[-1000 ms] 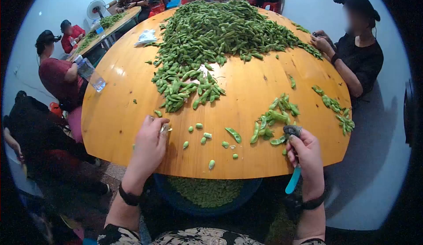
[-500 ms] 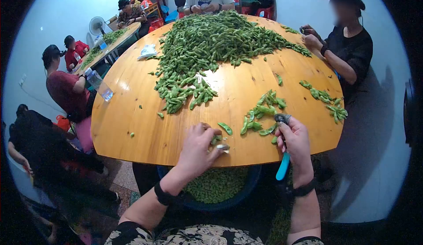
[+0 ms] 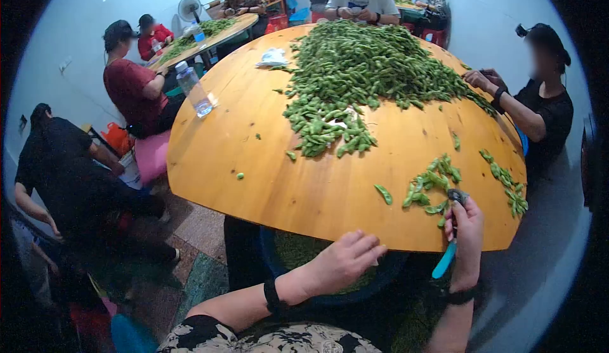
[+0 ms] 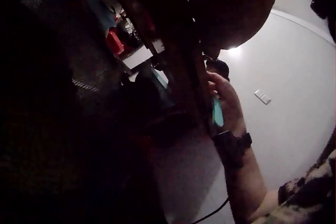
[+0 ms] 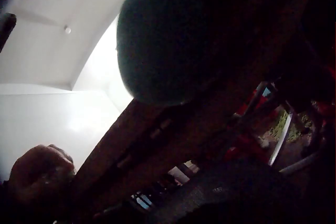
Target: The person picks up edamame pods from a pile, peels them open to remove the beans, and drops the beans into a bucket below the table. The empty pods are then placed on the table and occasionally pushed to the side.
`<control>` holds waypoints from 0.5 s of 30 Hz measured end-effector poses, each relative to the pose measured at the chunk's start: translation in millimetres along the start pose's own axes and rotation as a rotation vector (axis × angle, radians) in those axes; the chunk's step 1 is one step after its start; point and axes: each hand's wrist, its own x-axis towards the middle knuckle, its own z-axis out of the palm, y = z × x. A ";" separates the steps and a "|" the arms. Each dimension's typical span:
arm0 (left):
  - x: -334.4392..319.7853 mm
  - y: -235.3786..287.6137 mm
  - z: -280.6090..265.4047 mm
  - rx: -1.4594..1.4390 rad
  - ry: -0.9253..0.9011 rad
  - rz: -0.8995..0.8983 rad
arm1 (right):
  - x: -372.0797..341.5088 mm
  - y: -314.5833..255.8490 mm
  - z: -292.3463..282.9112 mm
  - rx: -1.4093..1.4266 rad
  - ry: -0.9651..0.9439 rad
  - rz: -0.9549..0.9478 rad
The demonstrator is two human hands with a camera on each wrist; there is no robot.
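1. The turquoise-handled tool (image 3: 444, 261) is in the right hand (image 3: 467, 229) at the table's near right edge, its handle slanting down out of the fist.
2. That hand's fingers are curled round the tool, with a dark piece (image 3: 457, 196) at the thumb end; its forearm points away from the body, a black band (image 3: 461, 296) at the wrist.
3. The left hand (image 3: 346, 261) reaches across the body, back upward, over the tub (image 3: 269, 258) at the table edge. Its fingers are partly bent; its palm is hidden, so I cannot tell whether it holds anything.
4. A small cluster of green pods (image 3: 434, 185) lies just beyond the right hand.
5. Farther out, a large pod heap (image 3: 374, 61) covers the middle of the table (image 3: 222, 150).
6. Opposite, a person's white shirt bears a dark print (image 3: 358, 3), too small to read.
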 end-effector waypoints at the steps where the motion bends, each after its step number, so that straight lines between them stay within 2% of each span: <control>1: -5.4 0.9 -4.7 0.065 -0.021 0.059 | 0.1 0.7 0.2 0.003 -0.015 0.004; 3: -14.6 2.6 -13.4 0.190 -0.067 0.186 | 0.8 2.1 -1.0 0.011 -0.004 0.005; 5: -24.3 1.2 -24.0 0.180 -0.079 0.187 | 1.0 2.5 -0.7 0.014 -0.002 0.015; 8: -41.8 -16.1 -44.2 0.179 0.126 -0.139 | -0.1 1.3 -0.3 -0.009 -0.004 0.016; 11: -38.1 -46.1 -103.7 0.402 0.322 -0.500 | 0.0 3.6 -2.4 -0.003 -0.018 -0.007; 12: -34.6 -54.8 -118.5 0.555 0.304 -0.632 | -0.5 3.2 -1.6 -0.018 -0.008 0.000; 15: -54.9 -102.1 -132.8 0.579 0.333 -0.606 | 0.1 0.3 0.8 -0.028 0.006 0.010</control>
